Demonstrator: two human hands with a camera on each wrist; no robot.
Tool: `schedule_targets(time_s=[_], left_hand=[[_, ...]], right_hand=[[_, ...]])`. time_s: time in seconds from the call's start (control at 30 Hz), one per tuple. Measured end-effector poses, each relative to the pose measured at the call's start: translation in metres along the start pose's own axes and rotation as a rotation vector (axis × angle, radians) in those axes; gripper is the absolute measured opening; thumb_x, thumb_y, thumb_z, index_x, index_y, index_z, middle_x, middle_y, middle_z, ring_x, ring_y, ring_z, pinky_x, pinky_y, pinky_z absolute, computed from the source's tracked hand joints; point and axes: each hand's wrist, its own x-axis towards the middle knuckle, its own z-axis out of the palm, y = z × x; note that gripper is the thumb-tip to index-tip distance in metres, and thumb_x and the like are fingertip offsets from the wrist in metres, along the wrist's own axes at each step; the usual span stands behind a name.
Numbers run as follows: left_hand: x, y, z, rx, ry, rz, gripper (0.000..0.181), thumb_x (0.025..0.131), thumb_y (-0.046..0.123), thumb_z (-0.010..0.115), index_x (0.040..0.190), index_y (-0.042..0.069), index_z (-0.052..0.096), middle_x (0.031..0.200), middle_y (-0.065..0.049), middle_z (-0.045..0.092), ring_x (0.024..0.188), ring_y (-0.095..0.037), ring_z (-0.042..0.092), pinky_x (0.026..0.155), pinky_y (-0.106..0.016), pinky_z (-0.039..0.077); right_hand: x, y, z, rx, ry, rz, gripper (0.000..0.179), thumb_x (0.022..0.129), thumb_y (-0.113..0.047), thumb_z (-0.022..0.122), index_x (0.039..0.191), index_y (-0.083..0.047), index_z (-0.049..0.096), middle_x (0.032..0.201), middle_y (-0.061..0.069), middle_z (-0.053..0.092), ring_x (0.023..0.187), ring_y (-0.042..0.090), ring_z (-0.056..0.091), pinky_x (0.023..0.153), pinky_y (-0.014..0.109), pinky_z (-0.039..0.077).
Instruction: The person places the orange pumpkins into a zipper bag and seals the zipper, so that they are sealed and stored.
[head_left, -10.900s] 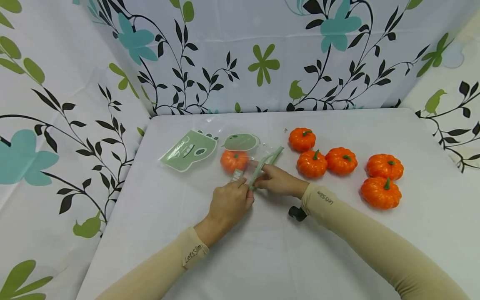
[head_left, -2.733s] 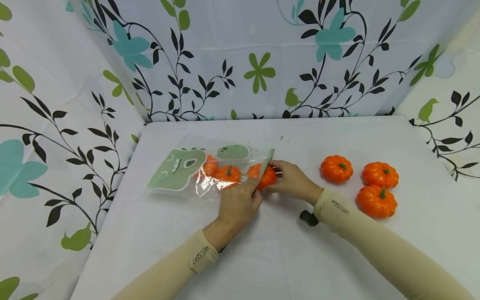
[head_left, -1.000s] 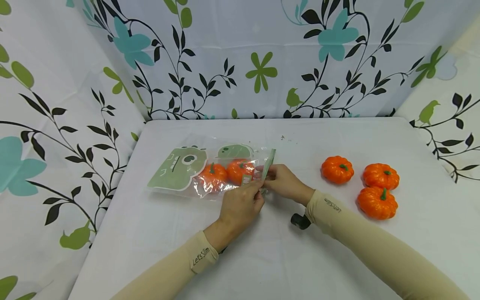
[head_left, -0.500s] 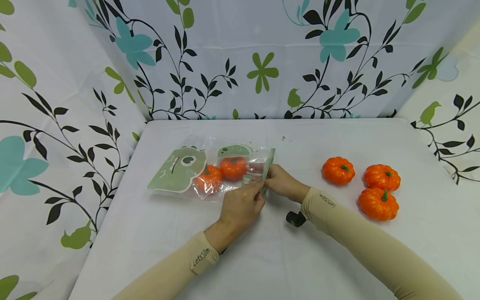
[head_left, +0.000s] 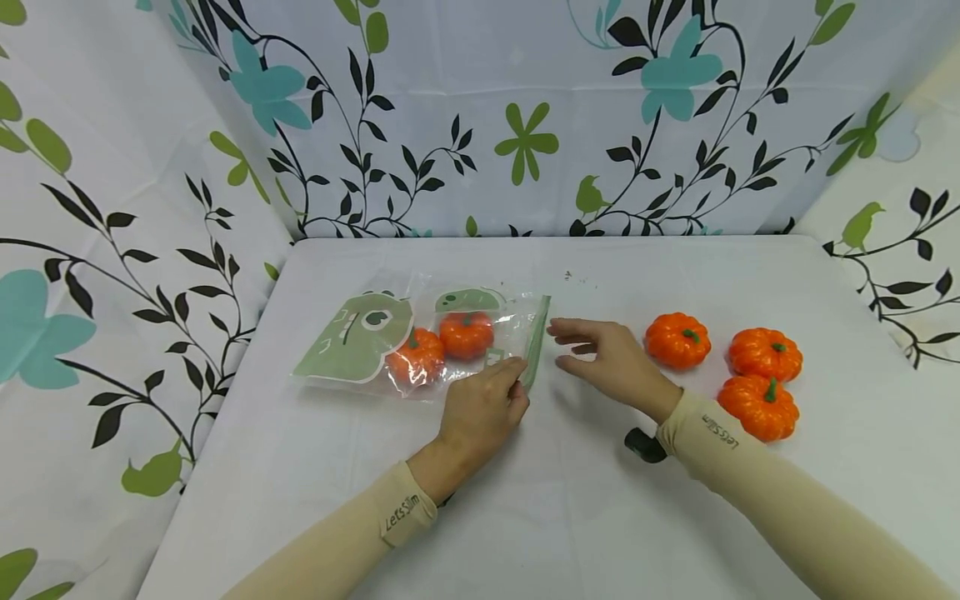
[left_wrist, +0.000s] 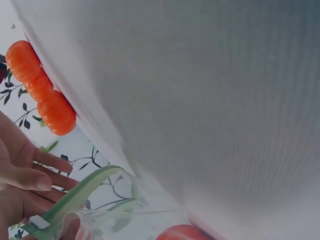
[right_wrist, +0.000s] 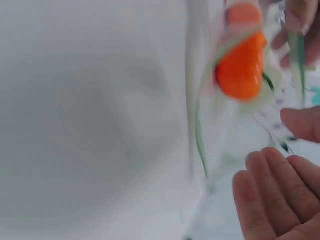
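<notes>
**Bag (head_left: 375,346) of two pumpkins (head_left: 467,335) pinched at its edge**

Left of centre, the bag is laid on the bench (head_left: 570,517), its green-edged mouth pinched in the left hand's (head_left: 486,408) grip. The right hand's (head_left: 617,362) grip is held spread near the mouth. Three loose pumpkins (head_left: 677,342) are grouped at centre right.

Right hand (left_wrist: 20,159) is showing spread fingers (left_wrist: 52,160) near the green zip strip (left_wrist: 75,196) of a clear plastic bag (left_wrist: 117,220); small white slider (left_wrist: 38,222) is sitting at strip's lower end. Glossy, rounded orange pumpkins (left_wrist: 56,113) are lining up, upper left.
</notes>
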Motion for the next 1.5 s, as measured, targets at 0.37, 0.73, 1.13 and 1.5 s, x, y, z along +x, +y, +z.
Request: schedule_targets(time_s=[0.37, 0.73, 1.13, 1.5], left_hand=[[0.001, 0.000, -0.002, -0.014, 0.005, -0.013, 0.026, 0.076, -0.001, 0.073, 0.101, 0.002, 0.076, 0.098, -0.008, 0.076, 0.079, -0.020, 0.074, 0.062, -0.032, 0.060], [0.001, 0.000, -0.001, -0.021, -0.001, -0.021, 0.026, 0.077, -0.002, 0.074, 0.102, 0.002, 0.077, 0.098, -0.008, 0.077, 0.080, -0.020, 0.075, 0.063, -0.032, 0.060], [0.001, 0.001, 0.000, -0.026, -0.002, -0.021, 0.024, 0.077, -0.001, 0.075, 0.101, 0.002, 0.076, 0.097, -0.009, 0.077, 0.077, -0.021, 0.074, 0.063, -0.032, 0.060], [0.001, 0.002, 0.000, -0.014, 0.000, -0.016, 0.025, 0.076, -0.002, 0.074, 0.100, 0.003, 0.076, 0.097, -0.008, 0.077, 0.074, -0.020, 0.074, 0.059, -0.032, 0.059]], right_hand=[[-0.026, 0.012, -0.083, -0.426, 0.143, 0.003, 0.124, 0.074, -0.036, 0.090, 0.164, -0.017, 0.007, 0.169, 0.008, 0.012, 0.152, 0.035, 0.018, 0.116, 0.060, 0.024], [-0.044, 0.054, -0.115, -0.412, 0.000, 0.324, 0.144, 0.070, -0.059, 0.086, 0.159, -0.003, -0.012, 0.165, 0.028, 0.003, 0.148, 0.051, 0.013, 0.111, 0.069, 0.019], [-0.054, 0.081, -0.111, -0.466, -0.077, 0.414, 0.115, 0.077, -0.058, 0.080, 0.155, 0.007, 0.025, 0.143, 0.036, 0.044, 0.122, 0.051, 0.046, 0.100, 0.071, 0.036], [-0.045, 0.063, -0.090, -0.423, -0.063, 0.319, 0.092, 0.082, -0.046, 0.080, 0.150, 0.001, 0.040, 0.131, 0.025, 0.058, 0.116, 0.041, 0.054, 0.096, 0.062, 0.045]])
